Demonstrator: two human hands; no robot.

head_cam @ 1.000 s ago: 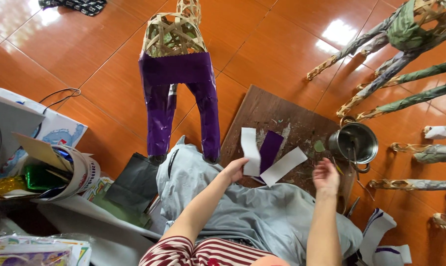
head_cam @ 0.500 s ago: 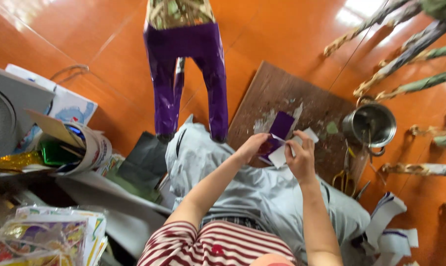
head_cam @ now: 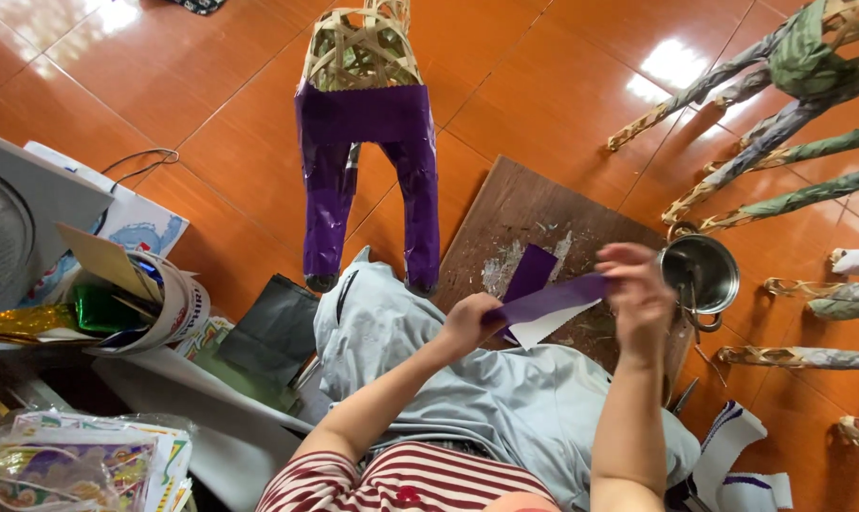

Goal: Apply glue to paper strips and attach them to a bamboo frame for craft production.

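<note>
Glossy orange floor tiles (head_cam: 211, 142) lay under a wooden board (head_cam: 534, 213) at one o'clock, above which the left hand (head_cam: 467, 322) and right hand (head_cam: 638, 289) each pinched an end of a purple paper strip (head_cam: 548, 301), which might crease or tear if pulled unevenly.

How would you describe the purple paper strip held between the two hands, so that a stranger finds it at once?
Start at the brown wooden board on the orange tiled floor. Just above it the left hand and right hand hold the purple strip stretched between them. Unlike the darker purple piece lying flat on the board, it is lifted, with a white underside.
</note>
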